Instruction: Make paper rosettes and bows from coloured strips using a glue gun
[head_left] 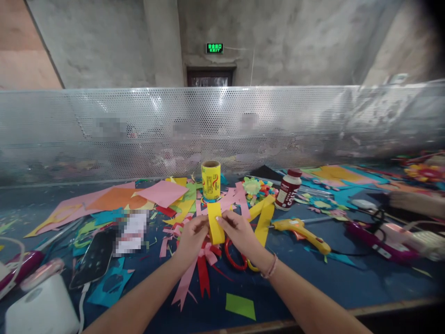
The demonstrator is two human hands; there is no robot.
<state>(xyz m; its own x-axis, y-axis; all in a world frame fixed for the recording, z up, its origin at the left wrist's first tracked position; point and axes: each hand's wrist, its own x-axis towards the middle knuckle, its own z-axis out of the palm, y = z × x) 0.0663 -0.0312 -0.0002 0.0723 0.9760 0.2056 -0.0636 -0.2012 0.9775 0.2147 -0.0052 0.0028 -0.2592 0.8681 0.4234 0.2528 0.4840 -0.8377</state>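
While left hand [192, 235] pinches yellow paper strip [216, 232], right hand [240, 231] holds it too

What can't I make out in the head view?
In the head view:
Held yellow strip: partly covered by the left hand and right hand.
White box: cut off by the bottom edge.
White sheet: print pixelated.
Things behind the perforated screen: blurred by its mesh.
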